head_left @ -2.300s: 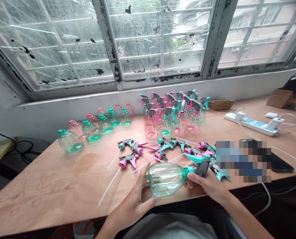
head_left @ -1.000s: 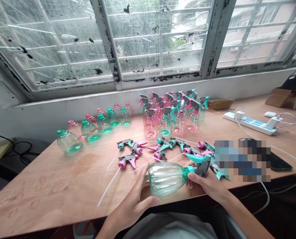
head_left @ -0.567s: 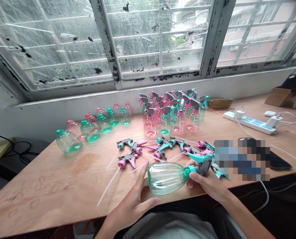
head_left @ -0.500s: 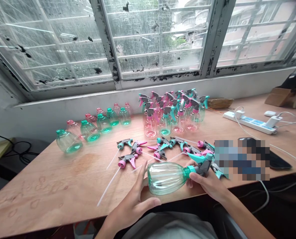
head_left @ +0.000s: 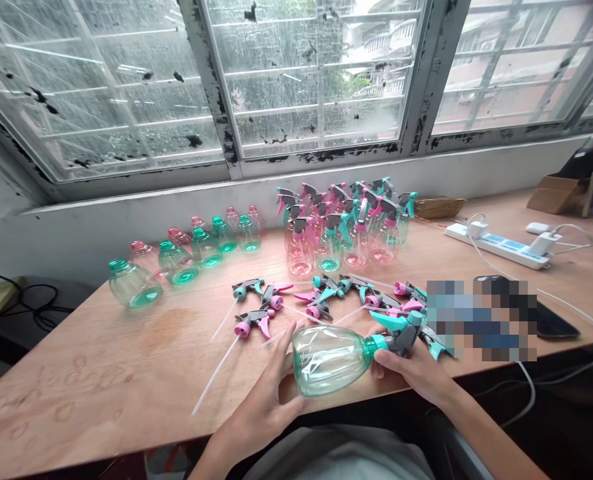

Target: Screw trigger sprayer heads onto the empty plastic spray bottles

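A clear green spray bottle (head_left: 329,360) lies sideways between my hands above the table's front edge, its base to the left. My left hand (head_left: 269,383) cups the base, with the thumb below and fingers behind. At the neck, my right hand (head_left: 412,368) pinches the teal collar (head_left: 375,347) of the grey and teal trigger sprayer (head_left: 404,331) on the bottle. Beyond them lie several loose trigger sprayers with white tubes, among them a pink and grey one (head_left: 254,325) and a teal one (head_left: 248,289).
Open green and pink bottles (head_left: 177,263) stand in rows at the back left. Several bottles with sprayers fitted (head_left: 330,243) are grouped at the back middle. To the right are a white power strip (head_left: 496,245), cables, a black phone (head_left: 556,323) and a blurred patch.
My left thumb has drawn in against the bottle's base. The bottle has shifted slightly left and tilted a little, its base lower. My right hand stays at the collar.
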Demonstrator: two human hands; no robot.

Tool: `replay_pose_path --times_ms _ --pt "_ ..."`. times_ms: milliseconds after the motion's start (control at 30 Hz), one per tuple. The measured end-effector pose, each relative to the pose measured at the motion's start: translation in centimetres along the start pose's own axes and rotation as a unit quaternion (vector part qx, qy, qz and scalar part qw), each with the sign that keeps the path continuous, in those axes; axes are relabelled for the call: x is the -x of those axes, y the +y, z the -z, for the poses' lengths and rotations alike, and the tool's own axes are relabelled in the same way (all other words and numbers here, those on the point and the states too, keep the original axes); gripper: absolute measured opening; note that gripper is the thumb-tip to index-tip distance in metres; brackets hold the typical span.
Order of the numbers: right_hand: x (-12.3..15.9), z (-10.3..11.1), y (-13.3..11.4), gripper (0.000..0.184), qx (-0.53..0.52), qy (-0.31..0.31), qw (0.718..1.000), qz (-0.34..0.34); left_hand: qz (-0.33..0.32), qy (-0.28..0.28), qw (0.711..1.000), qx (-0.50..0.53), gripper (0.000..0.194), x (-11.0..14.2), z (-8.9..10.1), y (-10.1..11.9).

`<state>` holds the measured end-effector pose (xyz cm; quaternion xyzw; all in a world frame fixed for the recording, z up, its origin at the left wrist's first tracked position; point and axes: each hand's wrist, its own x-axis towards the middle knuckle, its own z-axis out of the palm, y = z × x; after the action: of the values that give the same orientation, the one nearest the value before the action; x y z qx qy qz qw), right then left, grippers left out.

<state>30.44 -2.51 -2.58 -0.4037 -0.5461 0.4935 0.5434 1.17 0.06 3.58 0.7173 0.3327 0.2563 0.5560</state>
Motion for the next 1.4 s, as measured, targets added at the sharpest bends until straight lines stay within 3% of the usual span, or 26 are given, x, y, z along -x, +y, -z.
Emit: replay_pose_path --times_ms 100,233,433,633,800,933,1133,1267,1400 --pt "0.1 0.0 -0.1 0.037 0.015 -0.003 1.000 0.001 0.012 -0.002 0.999 0.032 0.122 0.0 0.0 -0.1" --pt "0.1 -0.2 -0.5 0.035 0.001 0.002 1.000 -0.001 -0.001 -0.019 0.998 0.068 0.106 0.1 0.3 -0.6" --pt "0.0 -0.6 -1.1 0.038 -0.004 -0.003 1.000 0.002 -0.027 0.005 1.000 0.014 0.091 0.3 -0.1 -0.8" --pt "0.0 -0.4 -0.7 0.035 -0.001 0.006 1.000 -0.003 -0.019 -0.007 0.999 0.049 0.108 0.2 -0.1 -0.4" --pt "0.0 -0.1 -0.1 0.032 -0.013 -0.005 1.000 -0.006 -0.015 -0.024 0.999 0.040 0.091 0.2 0.2 -0.6" --pt "0.0 -0.1 0.0 0.027 -0.039 0.003 0.999 -0.010 -0.019 -0.005 0.998 0.052 0.081 0.3 0.0 -1.1" --pt "0.0 -0.1 -0.1 0.021 -0.054 -0.001 0.998 -0.013 0.004 -0.025 0.997 0.070 0.103 0.2 0.1 -1.2" --pt "0.0 -0.1 -0.1 0.020 -0.062 -0.007 0.998 -0.018 -0.015 -0.032 0.997 0.075 0.088 0.2 0.3 -0.9" --pt "-0.3 -0.3 -0.1 0.031 -0.056 0.003 0.998 -0.003 -0.019 -0.017 0.999 0.029 0.088 0.1 0.0 -1.0"
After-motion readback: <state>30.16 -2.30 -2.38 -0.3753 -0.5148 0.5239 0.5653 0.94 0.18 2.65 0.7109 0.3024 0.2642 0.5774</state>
